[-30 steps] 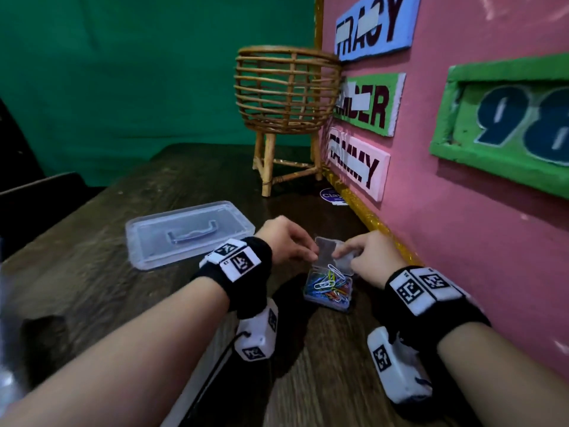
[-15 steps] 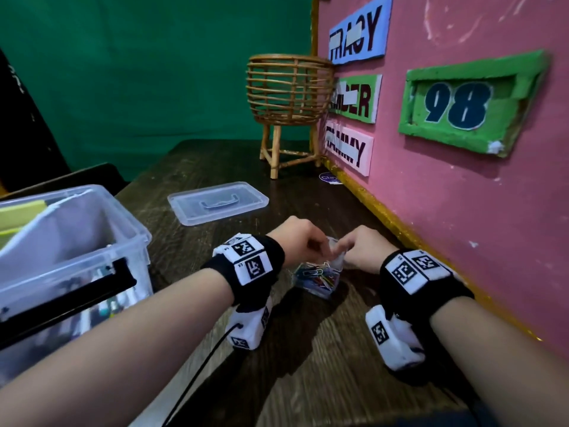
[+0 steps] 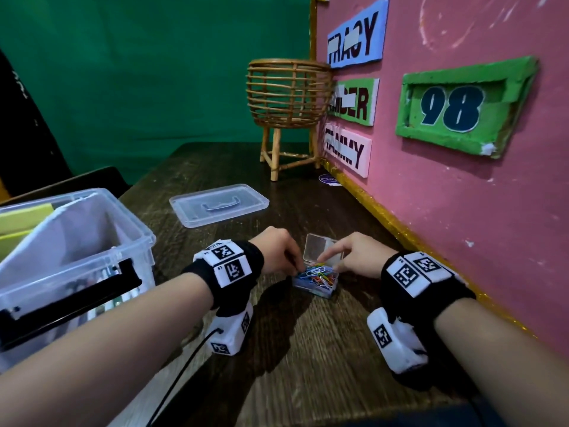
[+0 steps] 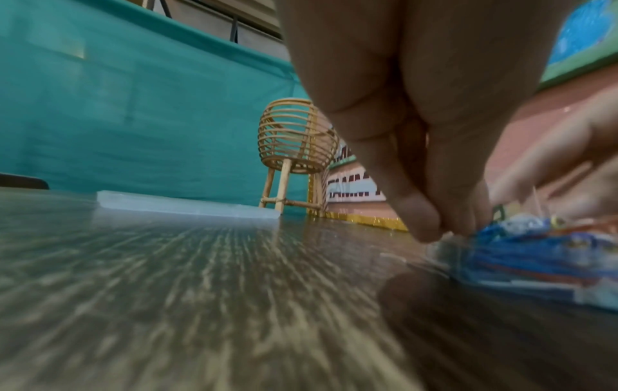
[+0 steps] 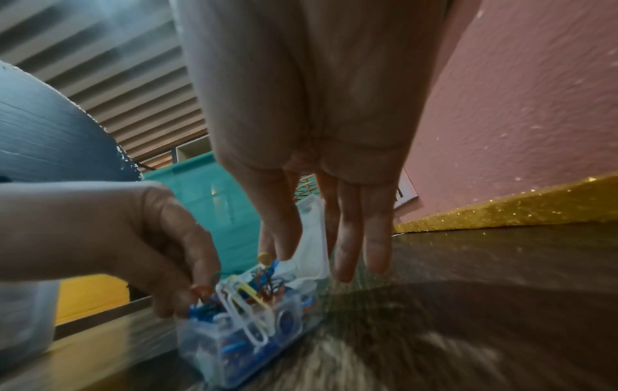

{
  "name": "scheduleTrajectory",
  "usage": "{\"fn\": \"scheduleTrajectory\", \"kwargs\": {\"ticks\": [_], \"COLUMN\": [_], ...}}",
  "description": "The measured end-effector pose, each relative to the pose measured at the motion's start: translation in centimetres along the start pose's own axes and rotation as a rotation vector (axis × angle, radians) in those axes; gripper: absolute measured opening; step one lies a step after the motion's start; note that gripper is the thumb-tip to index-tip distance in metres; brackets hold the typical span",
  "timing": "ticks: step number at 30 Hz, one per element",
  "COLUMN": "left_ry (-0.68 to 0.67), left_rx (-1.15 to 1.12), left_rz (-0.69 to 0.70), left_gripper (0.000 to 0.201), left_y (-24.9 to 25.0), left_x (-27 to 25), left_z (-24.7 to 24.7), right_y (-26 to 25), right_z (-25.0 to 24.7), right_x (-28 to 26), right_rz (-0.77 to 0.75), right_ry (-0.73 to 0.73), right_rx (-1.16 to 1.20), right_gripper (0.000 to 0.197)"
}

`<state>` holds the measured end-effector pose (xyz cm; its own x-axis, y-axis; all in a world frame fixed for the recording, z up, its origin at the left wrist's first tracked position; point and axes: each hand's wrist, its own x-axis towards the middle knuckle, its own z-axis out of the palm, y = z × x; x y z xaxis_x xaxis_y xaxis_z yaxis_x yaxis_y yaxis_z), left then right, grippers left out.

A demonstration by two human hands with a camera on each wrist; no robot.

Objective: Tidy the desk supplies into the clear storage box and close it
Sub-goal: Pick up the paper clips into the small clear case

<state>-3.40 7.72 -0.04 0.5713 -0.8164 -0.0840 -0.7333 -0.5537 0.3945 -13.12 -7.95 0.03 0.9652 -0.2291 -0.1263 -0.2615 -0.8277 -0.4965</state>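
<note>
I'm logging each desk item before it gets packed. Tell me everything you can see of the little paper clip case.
The paper clip case is a small clear plastic box on the wooden table near the pink wall. Its hinged lid stands open, tilted back. Coloured clips fill it, some poking above the rim. The left hand pinches at its left edge; the right hand reaches over its far side, fingertips at the clips.

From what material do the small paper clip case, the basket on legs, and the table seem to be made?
Paper clip case: apparently clear hard plastic, glossy; the coloured clips show through its walls. Basket on legs: looks like rattan or cane, bent tan rods with open gaps. Table: dark wood or wood-look laminate; streaked grain, slight sheen.
</note>
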Motion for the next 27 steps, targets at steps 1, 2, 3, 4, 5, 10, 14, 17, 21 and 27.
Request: {"fn": "scheduleTrajectory", "kwargs": {"ticks": [1, 2, 3, 4, 5, 10, 14, 17, 21, 27], "left_ry": [0.009, 0.021, 0.039, 0.061, 0.091, 0.267, 0.167, 0.014, -0.103, -0.074], "left_rx": [0.001, 0.006, 0.017, 0.025, 0.026, -0.095, -0.29, -0.345, -0.299, -0.298], "left_rz": [0.011, 0.024, 0.038, 0.049, 0.049, -0.051, -0.137, -0.177, -0.223, -0.269], "left_gripper": [0.019, 0.019, 0.018, 0.017, 0.016, 0.019, 0.033, 0.034, 0.03, 0.036], "left_y": [0.1, 0.2, 0.2, 0.3, 0.2, -0.1, 0.6, 0.9, 0.9, 1.0], "left_x": [0.2, 0.3, 0.4, 0.5, 0.6, 1.2, 1.3, 1.1, 1.1, 1.6], "left_z": [0.1, 0.1, 0.2, 0.2, 0.2, -0.2, -0.2, -0.3, -0.4, 0.2], "right_y": [0.1, 0.2, 0.3, 0.4, 0.5, 0.2, -0.5, -0.6, -0.9, -0.8], "right_z": [-0.2, -0.4, -0.5, -0.7, -0.8, -1.2, -0.9, -0.8, -0.4, 0.2], "right_x": [0.0, 0.0, 0.0, 0.1, 0.3, 0.7, 0.6, 0.5, 0.7, 1.7], "right_rz": [-0.01, -0.025, -0.042, -0.059, -0.071, -0.021, 0.006, 0.018, 0.076, 0.099], "right_ry": [0.024, 0.052, 0.084, 0.116, 0.146, 0.17, 0.044, -0.072, -0.188, -0.177], "right_rx": [0.046, 0.1, 0.149, 0.191, 0.233, 0.416, 0.449, 0.336, 0.196, 0.09], "right_gripper": [0.033, 0.033, 0.033, 0.031, 0.028, 0.02, 0.025, 0.033, 0.046, 0.056]}}
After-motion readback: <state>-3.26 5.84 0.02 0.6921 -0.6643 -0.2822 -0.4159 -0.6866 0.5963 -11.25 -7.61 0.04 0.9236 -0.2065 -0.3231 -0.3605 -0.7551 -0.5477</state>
